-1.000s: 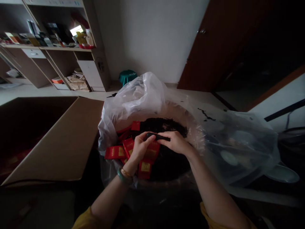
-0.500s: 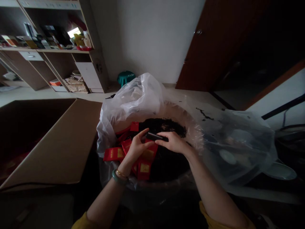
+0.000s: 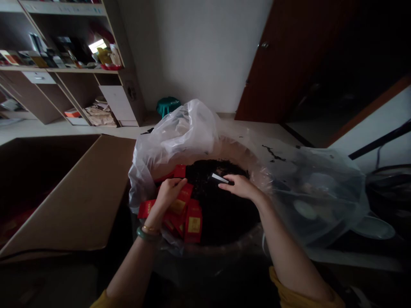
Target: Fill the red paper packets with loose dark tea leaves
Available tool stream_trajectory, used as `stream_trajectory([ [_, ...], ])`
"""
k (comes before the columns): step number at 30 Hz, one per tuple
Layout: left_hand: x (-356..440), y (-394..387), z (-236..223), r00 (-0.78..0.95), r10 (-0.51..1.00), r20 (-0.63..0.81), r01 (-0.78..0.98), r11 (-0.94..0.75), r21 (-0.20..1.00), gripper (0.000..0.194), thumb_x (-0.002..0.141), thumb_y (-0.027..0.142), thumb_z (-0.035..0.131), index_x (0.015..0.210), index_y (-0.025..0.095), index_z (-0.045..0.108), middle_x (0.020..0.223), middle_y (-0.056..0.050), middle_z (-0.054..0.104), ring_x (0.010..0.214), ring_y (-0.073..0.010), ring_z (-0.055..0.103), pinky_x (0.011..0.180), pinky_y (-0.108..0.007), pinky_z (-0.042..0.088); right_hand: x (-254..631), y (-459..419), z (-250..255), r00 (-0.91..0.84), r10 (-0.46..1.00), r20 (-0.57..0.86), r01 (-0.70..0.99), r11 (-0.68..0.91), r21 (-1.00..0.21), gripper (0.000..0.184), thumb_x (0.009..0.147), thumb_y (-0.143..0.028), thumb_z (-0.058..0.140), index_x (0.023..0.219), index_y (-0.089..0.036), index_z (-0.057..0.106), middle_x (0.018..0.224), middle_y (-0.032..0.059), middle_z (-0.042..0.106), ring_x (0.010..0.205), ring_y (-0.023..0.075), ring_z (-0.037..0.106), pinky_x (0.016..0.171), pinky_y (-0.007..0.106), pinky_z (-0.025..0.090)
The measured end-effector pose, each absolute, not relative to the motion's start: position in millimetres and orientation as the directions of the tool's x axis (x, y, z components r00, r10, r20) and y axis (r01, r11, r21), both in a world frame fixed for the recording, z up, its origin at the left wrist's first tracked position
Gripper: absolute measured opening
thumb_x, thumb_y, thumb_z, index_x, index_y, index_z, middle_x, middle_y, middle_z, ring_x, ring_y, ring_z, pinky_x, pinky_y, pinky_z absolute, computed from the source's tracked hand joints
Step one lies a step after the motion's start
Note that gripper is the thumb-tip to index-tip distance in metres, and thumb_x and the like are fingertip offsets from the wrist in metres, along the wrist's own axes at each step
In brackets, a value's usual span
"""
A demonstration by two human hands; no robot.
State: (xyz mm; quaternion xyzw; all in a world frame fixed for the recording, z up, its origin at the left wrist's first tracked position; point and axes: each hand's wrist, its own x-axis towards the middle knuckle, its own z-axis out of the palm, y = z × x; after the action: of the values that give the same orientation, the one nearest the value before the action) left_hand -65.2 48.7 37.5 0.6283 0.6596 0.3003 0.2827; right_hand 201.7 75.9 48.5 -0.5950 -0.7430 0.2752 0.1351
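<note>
My right hand (image 3: 242,186) grips a small black elongated object (image 3: 220,178) with a pale, shiny strip along its top; its exact kind is not clear. To the left, my left hand (image 3: 170,193) is closed, thumb and fingers pressed together over the red packets (image 3: 194,220) with gold labels. What it pinches, if anything, is hidden. Beneath both hands is a round basin (image 3: 239,149) lined with a clear plastic bag (image 3: 201,122). Dark, loose, leaf-like stuff (image 3: 224,209) fills much of it, with the packets lying along its left side.
An open cardboard box (image 3: 83,188) with red things inside stands at the left. A clear plastic sheet (image 3: 330,196) spreads on the right. Behind are a cluttered desk with shelves (image 3: 80,70), a green-covered bin (image 3: 167,106) and a brown door (image 3: 272,64).
My left hand has let go of the black object and moved left over the packets. My right hand keeps the object, whose pale strip now shows. The camera view has shifted slightly.
</note>
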Motion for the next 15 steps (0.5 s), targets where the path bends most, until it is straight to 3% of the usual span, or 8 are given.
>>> stream_trajectory([
  [3, -76, 61, 40, -0.015, 0.998, -0.061, 0.880, 0.042, 0.472, 0.041, 0.087, 0.044, 0.046, 0.070, 0.018, 0.073, 0.067, -0.006, 0.068, 0.070, -0.0198, 0.062, 0.060, -0.025, 0.039, 201, 82, 33, -0.233, 0.953, -0.195, 0.886, 0.126, -0.446, 0.040, 0.081, -0.049, 0.059, 0.106, -0.020, 0.068, 0.099, 0.0082, 0.072, 0.090, 0.0230, 0.066, 0.073, 0.027, 0.046],
  [5, -82, 70, 43, 0.002, 0.998, -0.067, 0.925, 0.023, 0.378, 0.036, 0.087, 0.044, 0.048, 0.080, 0.020, 0.074, 0.081, -0.009, 0.072, 0.080, -0.0229, 0.065, 0.067, -0.026, 0.042, 201, 85, 25, -0.210, 0.944, -0.253, 0.916, 0.099, -0.389, 0.039, 0.082, -0.050, 0.058, 0.102, -0.019, 0.069, 0.097, 0.0089, 0.073, 0.088, 0.0230, 0.067, 0.070, 0.026, 0.045],
  [9, -92, 100, 43, -0.043, 0.999, -0.012, 0.946, 0.044, 0.321, 0.036, 0.086, 0.044, 0.051, 0.097, 0.018, 0.072, 0.102, -0.014, 0.072, 0.096, -0.0275, 0.065, 0.079, -0.031, 0.045, 202, 88, 14, -0.140, 0.940, -0.311, 0.958, 0.049, -0.283, 0.042, 0.081, -0.053, 0.057, 0.100, -0.017, 0.068, 0.099, 0.0128, 0.071, 0.089, 0.0255, 0.068, 0.070, 0.028, 0.046],
  [12, -91, 130, 34, -0.049, 0.996, -0.077, 0.946, 0.071, 0.316, 0.036, 0.084, 0.040, 0.053, 0.092, 0.011, 0.072, 0.102, -0.021, 0.070, 0.099, -0.0305, 0.064, 0.082, -0.033, 0.046, 205, 90, 9, -0.072, 0.944, -0.323, 0.976, 0.000, -0.216, 0.045, 0.082, -0.053, 0.055, 0.102, -0.015, 0.068, 0.102, 0.0173, 0.070, 0.093, 0.0283, 0.068, 0.071, 0.032, 0.048],
  [15, -85, 151, 20, -0.021, 0.995, -0.094, 0.934, 0.053, 0.352, 0.028, 0.074, 0.035, 0.067, 0.086, 0.011, 0.072, 0.095, -0.019, 0.072, 0.094, -0.0285, 0.066, 0.080, -0.030, 0.047, 208, 91, 5, -0.037, 0.944, -0.329, 0.980, -0.030, -0.197, 0.044, 0.084, -0.050, 0.054, 0.102, -0.013, 0.068, 0.101, 0.0185, 0.070, 0.093, 0.0283, 0.068, 0.071, 0.032, 0.049],
])
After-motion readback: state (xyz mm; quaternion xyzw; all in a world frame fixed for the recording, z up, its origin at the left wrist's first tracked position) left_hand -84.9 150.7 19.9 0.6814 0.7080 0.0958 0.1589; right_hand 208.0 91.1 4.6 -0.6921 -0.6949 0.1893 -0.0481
